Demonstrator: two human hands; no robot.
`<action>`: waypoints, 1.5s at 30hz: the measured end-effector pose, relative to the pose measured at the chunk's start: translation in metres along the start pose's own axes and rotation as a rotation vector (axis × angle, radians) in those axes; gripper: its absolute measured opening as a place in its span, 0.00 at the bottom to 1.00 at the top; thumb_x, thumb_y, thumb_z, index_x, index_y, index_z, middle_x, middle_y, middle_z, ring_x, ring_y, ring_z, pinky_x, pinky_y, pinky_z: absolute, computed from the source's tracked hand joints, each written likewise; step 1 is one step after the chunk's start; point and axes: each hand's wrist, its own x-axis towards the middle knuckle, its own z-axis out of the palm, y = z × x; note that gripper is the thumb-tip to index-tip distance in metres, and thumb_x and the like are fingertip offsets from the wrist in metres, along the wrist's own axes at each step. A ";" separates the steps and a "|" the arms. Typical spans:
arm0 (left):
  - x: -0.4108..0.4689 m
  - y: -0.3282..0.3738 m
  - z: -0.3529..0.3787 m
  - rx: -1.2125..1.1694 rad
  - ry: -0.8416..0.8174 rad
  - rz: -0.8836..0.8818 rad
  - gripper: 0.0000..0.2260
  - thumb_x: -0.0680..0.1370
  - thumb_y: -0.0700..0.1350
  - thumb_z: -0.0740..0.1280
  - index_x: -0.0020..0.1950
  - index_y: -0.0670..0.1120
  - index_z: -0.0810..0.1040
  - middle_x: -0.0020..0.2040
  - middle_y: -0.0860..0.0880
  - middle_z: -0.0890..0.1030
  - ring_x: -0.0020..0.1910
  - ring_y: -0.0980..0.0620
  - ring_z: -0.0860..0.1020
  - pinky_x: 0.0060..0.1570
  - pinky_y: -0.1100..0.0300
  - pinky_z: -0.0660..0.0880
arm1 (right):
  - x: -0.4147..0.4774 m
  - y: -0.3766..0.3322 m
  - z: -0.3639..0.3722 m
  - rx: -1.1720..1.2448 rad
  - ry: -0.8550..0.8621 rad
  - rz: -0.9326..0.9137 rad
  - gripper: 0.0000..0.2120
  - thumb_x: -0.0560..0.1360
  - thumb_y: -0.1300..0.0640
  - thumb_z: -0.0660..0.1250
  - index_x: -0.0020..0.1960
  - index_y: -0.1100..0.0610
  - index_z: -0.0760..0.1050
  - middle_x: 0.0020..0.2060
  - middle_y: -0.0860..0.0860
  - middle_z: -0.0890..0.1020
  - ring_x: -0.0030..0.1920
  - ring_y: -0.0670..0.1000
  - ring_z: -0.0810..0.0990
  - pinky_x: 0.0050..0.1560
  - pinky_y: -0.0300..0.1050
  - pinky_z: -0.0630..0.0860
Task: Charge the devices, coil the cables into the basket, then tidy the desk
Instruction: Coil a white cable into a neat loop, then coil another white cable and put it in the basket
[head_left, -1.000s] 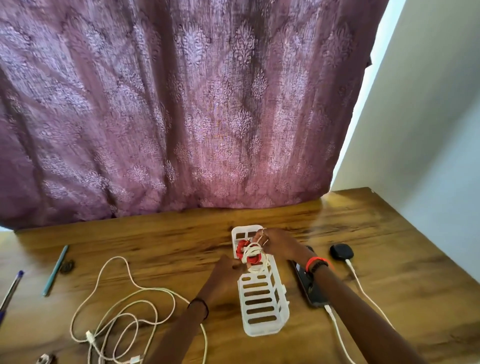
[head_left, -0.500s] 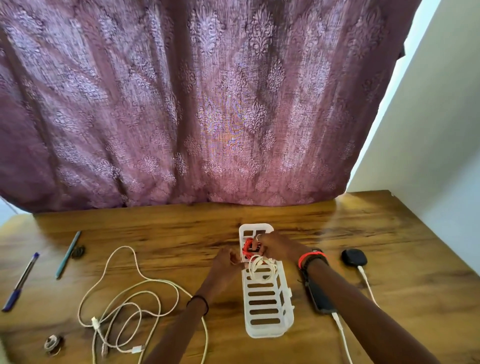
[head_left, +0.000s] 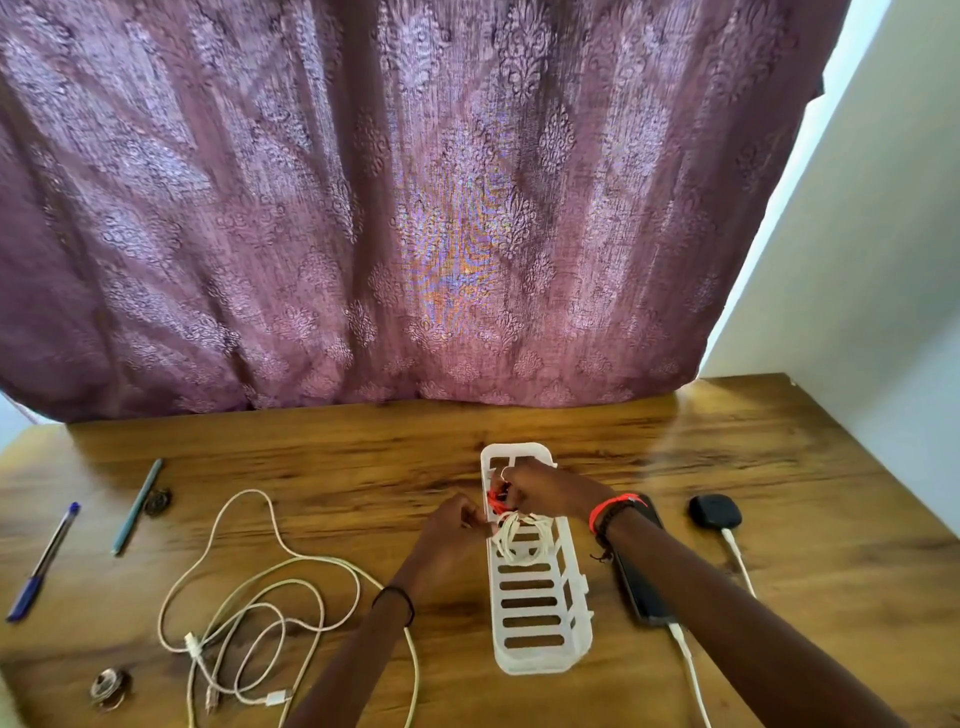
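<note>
Both hands are working at the far end of the white slotted basket (head_left: 540, 618) on the wooden desk (head_left: 363, 457): the right hand (head_left: 545, 491) is closing its fingers on a red cable (head_left: 496, 501) inside it, while the left hand (head_left: 449, 525) is curling shut at the basket's left wall, though what it grips is unclear. Just behind them a coiled white cable (head_left: 519, 540) is lying in the basket, a loose white cable (head_left: 249, 597) is sprawling to the left, and a phone (head_left: 641, 587) and a black charger puck (head_left: 714, 512) are sitting to the right.

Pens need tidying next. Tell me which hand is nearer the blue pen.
Left. The left hand is at the basket's left wall, on the blue pen's side. The right hand is over the basket's far end, farther right.
</note>
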 end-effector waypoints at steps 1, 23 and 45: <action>0.000 0.000 0.000 0.001 -0.002 -0.002 0.08 0.73 0.46 0.71 0.43 0.49 0.72 0.42 0.54 0.77 0.41 0.59 0.74 0.36 0.71 0.69 | -0.005 -0.002 -0.001 0.023 -0.025 0.033 0.10 0.76 0.60 0.59 0.54 0.62 0.74 0.50 0.58 0.79 0.50 0.54 0.77 0.51 0.48 0.72; -0.011 0.003 -0.002 -0.046 0.015 -0.051 0.05 0.75 0.48 0.69 0.46 0.48 0.75 0.43 0.54 0.78 0.43 0.59 0.75 0.37 0.69 0.69 | -0.019 0.001 -0.003 -0.141 0.145 -0.036 0.09 0.75 0.65 0.61 0.50 0.65 0.79 0.50 0.58 0.82 0.50 0.56 0.80 0.43 0.41 0.72; -0.086 -0.090 -0.113 0.060 0.595 -0.054 0.15 0.73 0.31 0.66 0.33 0.49 0.75 0.36 0.49 0.79 0.34 0.54 0.78 0.33 0.66 0.69 | -0.009 -0.120 0.054 0.220 0.457 -0.212 0.09 0.76 0.64 0.62 0.54 0.62 0.78 0.52 0.57 0.82 0.53 0.54 0.80 0.56 0.39 0.72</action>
